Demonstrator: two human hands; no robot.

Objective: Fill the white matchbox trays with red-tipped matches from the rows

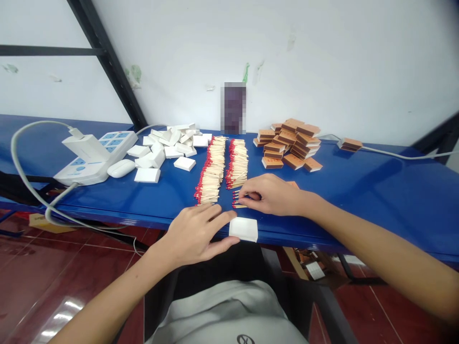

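My left hand (201, 234) steadies a white inner matchbox tray (244, 229) at the table's front edge, thumb and forefinger on its left corners. Just beyond the tray, my right hand (270, 195) is closed in a pinch over a few red-headed matches (239, 205); its fingers partly hide them. These lie at the near end of a long row of matches (237, 165). A second, wider row of matches (211, 172) runs beside it on the left, its near end behind my left hand.
White trays (174, 143) are heaped at the back left, brown matchbox sleeves (292, 141) at the back right. A power strip (96, 157) with cables and a white mouse (121, 168) sit left on the blue table (358, 191). Below stands a cardboard box (296, 263).
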